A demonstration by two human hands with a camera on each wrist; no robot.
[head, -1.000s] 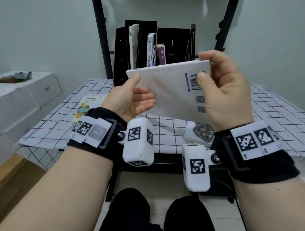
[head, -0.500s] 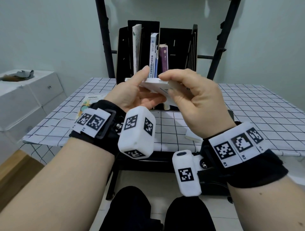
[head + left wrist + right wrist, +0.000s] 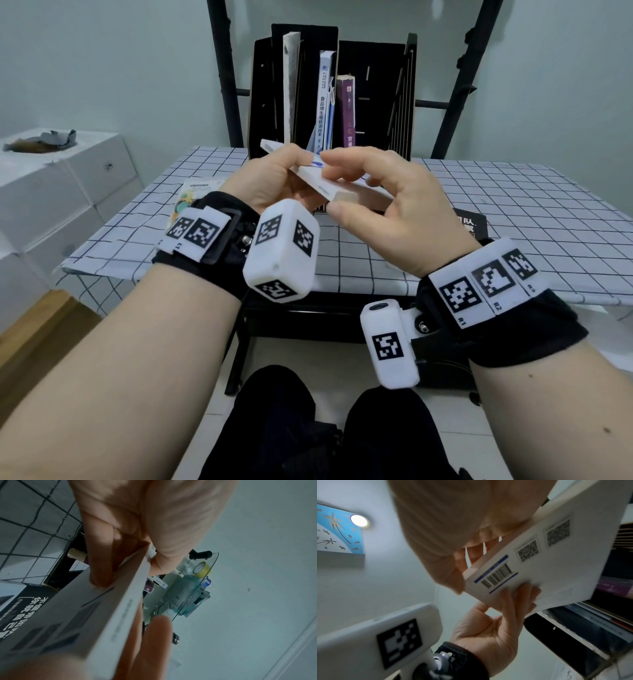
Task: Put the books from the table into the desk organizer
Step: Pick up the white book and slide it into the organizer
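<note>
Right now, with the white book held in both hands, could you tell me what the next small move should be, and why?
Probably tip the white book upright: it lies nearly flat between the left hand and right hand, while books in the desk organizer stand on end.

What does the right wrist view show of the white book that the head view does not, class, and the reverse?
Only the right wrist view shows the white book's back cover, with its barcode and two QR codes, and the left hand's fingers pressed flat under it. Only the head view shows the black desk organizer holding upright books, and a colourful book and a black book lying on the checked table. Both show the left hand and right hand holding the book between them.
</note>
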